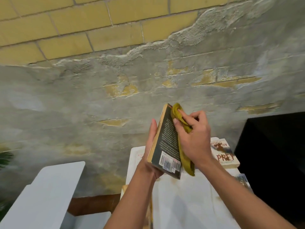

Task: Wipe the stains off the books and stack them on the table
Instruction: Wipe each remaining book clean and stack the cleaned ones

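Note:
My left hand (pixel 151 151) holds a dark paperback (pixel 166 142) upright above the table, back cover toward me, barcode stickers at its lower end. My right hand (pixel 193 136) grips an olive-yellow cloth (pixel 177 113) and presses it against the book's cover near the top; the cloth's tail hangs down past the book's lower right corner. On the white table (pixel 186 204) behind my right wrist lies a stained paperback titled "PREY" (pixel 227 156). Another book (pixel 241 180) shows partly at the table's right edge. A further book (pixel 140 155) peeks out behind my left hand.
A worn brick and plaster wall fills the background. A white chair or bench (pixel 49 192) stands at lower left. A black object (pixel 274 154) stands to the right of the table. A green plant (pixel 5 156) shows at the far left edge.

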A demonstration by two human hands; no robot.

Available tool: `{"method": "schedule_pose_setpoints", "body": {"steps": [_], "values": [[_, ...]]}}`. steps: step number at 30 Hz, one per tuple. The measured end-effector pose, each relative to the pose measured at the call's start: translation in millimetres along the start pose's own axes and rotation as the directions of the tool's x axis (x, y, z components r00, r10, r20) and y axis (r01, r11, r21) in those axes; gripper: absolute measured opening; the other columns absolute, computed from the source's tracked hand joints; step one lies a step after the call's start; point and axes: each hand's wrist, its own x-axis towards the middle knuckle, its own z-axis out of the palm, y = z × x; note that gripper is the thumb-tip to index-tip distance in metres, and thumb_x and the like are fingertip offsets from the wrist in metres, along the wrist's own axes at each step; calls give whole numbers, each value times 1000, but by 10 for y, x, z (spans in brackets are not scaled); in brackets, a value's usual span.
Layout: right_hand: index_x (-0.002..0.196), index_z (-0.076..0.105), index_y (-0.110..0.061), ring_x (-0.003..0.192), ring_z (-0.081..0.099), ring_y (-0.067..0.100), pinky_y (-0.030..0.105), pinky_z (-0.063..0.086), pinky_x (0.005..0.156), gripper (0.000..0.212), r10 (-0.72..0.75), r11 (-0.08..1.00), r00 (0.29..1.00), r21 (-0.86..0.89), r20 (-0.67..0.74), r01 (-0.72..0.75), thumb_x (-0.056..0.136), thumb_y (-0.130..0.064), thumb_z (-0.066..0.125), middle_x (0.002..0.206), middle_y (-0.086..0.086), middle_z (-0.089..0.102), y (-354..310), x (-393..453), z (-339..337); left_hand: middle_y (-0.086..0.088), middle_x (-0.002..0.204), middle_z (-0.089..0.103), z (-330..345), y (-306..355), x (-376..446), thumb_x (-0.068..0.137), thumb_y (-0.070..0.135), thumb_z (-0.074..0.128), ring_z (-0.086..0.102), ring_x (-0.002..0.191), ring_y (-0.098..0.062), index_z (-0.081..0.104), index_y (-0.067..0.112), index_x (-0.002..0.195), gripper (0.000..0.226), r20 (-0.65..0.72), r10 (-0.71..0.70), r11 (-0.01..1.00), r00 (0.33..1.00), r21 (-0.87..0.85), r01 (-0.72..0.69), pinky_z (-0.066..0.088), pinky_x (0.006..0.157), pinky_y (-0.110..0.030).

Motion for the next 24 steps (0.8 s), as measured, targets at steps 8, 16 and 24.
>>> {"method": "schedule_pose_setpoints", "body": {"steps": [8, 16, 24], "values": [[126, 69, -18, 87, 50, 11, 29, 49, 76, 36, -180, 976, 980, -106, 80, 188, 90, -22, 73, 99, 0, 47, 84, 38, -87, -18, 129, 63, -73, -9, 132, 87, 80, 44, 62, 117, -32, 62, 10, 135, 87, 78, -33, 999, 996, -13, 34, 45, 106, -46], [123, 71, -15, 96, 50, 8, 21, 45, 83, 35, -285, 958, 949, 66, 137, 278, 89, -23, 68, 100, 3, 46, -69, -306, -94, -30, 155, 33, 57, 21, 366, 80, 86, 47, 34, 145, -40, 41, -5, 148, 114, 112, -46, 999, 993, -23, 48, 23, 123, -49], [122, 71, -27, 88, 53, 19, 38, 52, 70, 31, -145, 964, 989, -224, 5, 142, 92, -34, 70, 99, -1, 48, 330, 484, -259, -15, 119, 68, 55, -50, 354, 92, 66, 50, 65, 105, -30, 66, 7, 127, 70, 97, 3, 990, 995, -141, 11, 50, 99, -42]]}}
